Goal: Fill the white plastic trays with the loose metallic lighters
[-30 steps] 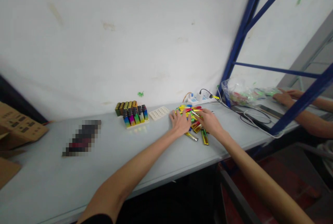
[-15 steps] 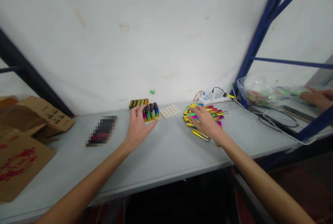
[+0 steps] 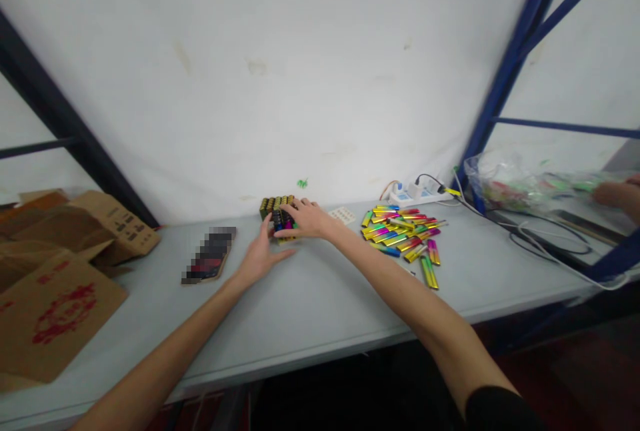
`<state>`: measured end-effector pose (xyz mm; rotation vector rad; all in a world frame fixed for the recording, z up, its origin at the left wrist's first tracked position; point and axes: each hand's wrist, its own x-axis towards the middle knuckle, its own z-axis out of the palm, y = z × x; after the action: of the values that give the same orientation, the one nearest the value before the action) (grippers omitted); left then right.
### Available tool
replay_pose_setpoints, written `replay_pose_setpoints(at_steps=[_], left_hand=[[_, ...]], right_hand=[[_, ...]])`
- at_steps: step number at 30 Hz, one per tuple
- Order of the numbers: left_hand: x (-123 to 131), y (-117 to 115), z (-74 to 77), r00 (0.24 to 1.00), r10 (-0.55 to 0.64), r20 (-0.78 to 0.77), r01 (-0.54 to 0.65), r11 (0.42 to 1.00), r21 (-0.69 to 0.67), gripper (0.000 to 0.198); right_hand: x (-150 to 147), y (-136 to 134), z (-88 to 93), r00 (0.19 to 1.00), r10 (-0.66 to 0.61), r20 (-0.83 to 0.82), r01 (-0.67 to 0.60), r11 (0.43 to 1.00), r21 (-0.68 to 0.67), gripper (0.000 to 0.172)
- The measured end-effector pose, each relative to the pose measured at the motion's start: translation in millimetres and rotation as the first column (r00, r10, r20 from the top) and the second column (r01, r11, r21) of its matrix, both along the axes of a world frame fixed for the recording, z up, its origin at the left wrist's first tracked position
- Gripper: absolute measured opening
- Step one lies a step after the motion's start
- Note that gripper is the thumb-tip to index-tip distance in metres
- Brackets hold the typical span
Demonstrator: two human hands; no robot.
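Upright lighters [image 3: 277, 223] with dark tops and shiny coloured bodies stand close together near the wall. My left hand [image 3: 257, 259] is at their left front side, thumb stretched out to the right and fingers apart. From the right, my right hand [image 3: 309, 219] reaches over the same group, thumb and fingers curled round a lighter that they largely hide. Behind it, partly covered by the hand, lies a white tray with holes [image 3: 343, 215]. Loose metallic lighters [image 3: 400, 231] in yellow, green, red and purple lie piled to the right.
A phone-like pixelated item [image 3: 210, 256] lies left of my hands, and cardboard boxes [image 3: 65, 304] fill the far left. At the back right are a power strip [image 3: 417, 192], cables [image 3: 525, 237] and a plastic bag [image 3: 495, 181]. Another person's hand [image 3: 617, 196] shows at the right edge.
My right hand has moved left from the loose pile to the upright lighters. The left hand has drawn slightly down along their left side. The view has shifted a little.
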<state>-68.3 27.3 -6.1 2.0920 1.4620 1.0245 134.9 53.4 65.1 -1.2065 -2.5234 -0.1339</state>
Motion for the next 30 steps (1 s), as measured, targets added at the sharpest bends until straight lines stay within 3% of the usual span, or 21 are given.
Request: replay_pose_setpoints(at_steps=[5,9,12,17,22,27,30], left_hand=[[-2.4,6.5,7.7,0.998,-0.047,0.033,0.047,0.999,0.001,0.094],[-2.0,12.0,15.7,0.98,-0.174,0.101,0.18,0.982,-0.059,0.071],[-3.0,15.7,18.5,0.967,-0.211,0.14,0.224,0.97,-0.091,0.074],[-4.6,18.0,20.9,0.961,-0.274,0.046,0.277,0.955,-0.106,0.091],[1.5,14.2,20.6,0.956,-0.286,0.068,0.29,0.956,-0.045,0.083],[20.1,11.9,16.2,0.918,-0.309,0.247,0.351,0.925,-0.147,0.095],[41.4,10.7,18.0,0.837,-0.316,0.447,0.448,0.864,-0.229,0.102]], right_hand=[[-12.3,-18.0,-5.2,0.993,-0.119,0.02,0.117,0.991,0.064,0.085],[-18.3,-30.6,-3.5,0.988,-0.154,-0.003,0.154,0.988,0.025,0.079],[-21.2,-34.0,-4.5,0.983,-0.185,-0.006,0.184,0.983,-0.011,0.073],[-18.3,-36.1,-5.5,0.983,-0.184,0.013,0.184,0.983,-0.024,0.068],[-8.5,-44.8,-4.3,0.981,-0.19,-0.027,0.19,0.981,-0.03,0.072],[18.4,-47.2,0.3,0.959,-0.262,-0.111,0.247,0.96,-0.132,0.077],[46.8,-40.7,2.9,0.906,-0.345,-0.245,0.285,0.926,-0.249,0.076]])
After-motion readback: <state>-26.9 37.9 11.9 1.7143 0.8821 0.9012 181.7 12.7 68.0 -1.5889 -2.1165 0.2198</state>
